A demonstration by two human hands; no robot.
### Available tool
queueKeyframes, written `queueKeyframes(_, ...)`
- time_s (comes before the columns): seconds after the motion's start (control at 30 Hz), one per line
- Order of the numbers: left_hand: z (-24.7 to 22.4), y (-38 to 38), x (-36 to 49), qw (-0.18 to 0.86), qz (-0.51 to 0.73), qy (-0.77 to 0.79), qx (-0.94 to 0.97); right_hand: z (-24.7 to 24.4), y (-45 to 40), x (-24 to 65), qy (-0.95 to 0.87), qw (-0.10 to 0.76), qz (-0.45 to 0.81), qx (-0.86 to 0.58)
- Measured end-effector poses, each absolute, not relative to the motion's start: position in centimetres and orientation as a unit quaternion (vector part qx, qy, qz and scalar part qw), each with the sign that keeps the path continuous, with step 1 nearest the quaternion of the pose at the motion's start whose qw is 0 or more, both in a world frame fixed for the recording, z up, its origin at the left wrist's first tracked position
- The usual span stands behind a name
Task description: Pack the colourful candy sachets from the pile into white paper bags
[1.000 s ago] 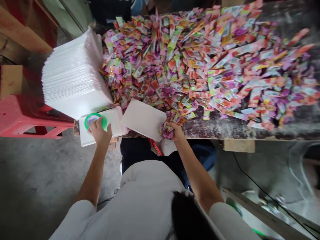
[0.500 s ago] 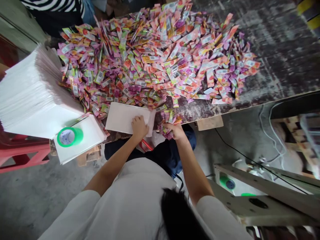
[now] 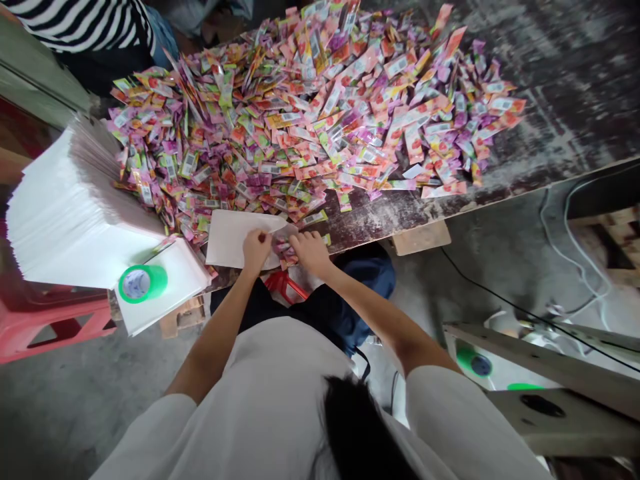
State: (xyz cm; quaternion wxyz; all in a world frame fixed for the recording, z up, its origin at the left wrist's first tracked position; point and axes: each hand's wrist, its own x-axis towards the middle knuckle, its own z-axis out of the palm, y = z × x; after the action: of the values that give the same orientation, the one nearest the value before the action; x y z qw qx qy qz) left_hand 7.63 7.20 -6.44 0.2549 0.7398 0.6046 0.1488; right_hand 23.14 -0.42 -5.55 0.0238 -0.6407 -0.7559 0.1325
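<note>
A white envelope (image 3: 227,239) lies at the table's front edge, its mouth toward the right. My left hand (image 3: 257,251) is closed at that mouth, pinching the lifted upper layer. My right hand (image 3: 311,253) is at the opening, its fingers around several small colourful packets (image 3: 285,249) that are partly inside the envelope. Behind both hands spreads a large heap of pink, purple and orange packets (image 3: 300,133).
At left stand a tall stack of white envelopes (image 3: 75,213) and a green tape roll (image 3: 143,283) on more envelopes. A red stool (image 3: 60,320) is below. A person in stripes (image 3: 90,27) is at the upper left. A metal frame (image 3: 530,360) stands lower right.
My right hand has moved left with the packets to the envelope's mouth. My left hand has shifted slightly left and gone from lying flat to pinching; the mouth is now raised.
</note>
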Motion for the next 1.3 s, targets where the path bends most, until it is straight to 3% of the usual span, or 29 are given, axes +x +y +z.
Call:
queueKeyframes(0.33, -3.8, 4.9, 7.2, 0.212, 0.144, 0.553, 0.793, -4.8, 4.4, 23.2, -0.675, -0.024, 0.214, -0.706)
queueKeyframes(0.5, -2.8, 6.0, 8.7, 0.229, 0.187, 0.556, 0.777, -4.6, 3.0, 18.7, -0.618, 0.020, 0.168, -0.768)
queueKeyframes(0.7, -3.0, 2.6, 8.9, 0.218, 0.181, 0.453, 0.845, -5.3, 3.2, 20.2, -0.561, 0.040, 0.272, -0.781)
queueKeyframes(0.9, -6.6, -0.4, 6.4, 0.284, 0.288, 0.581, 0.707, -6.2, 4.0, 21.9, -0.463, 0.181, 0.388, -0.776)
queueKeyframes(1.0, -6.7, 0.8, 6.1, 0.339, 0.274, 0.563, 0.703, -6.9, 3.8, 21.0, -0.413, 0.272, 0.440, -0.750)
queueKeyframes(1.17, -5.3, 1.9, 4.9, 0.286, 0.236, 0.544, 0.753, -7.6, 3.8, 20.2, -0.302, 0.425, 0.555, -0.648)
queueKeyframes(1.3, -5.3, 0.5, 2.8, 0.288, 0.190, 0.515, 0.785, -7.0, 3.2, 19.4, -0.243, 0.492, 0.620, -0.561)
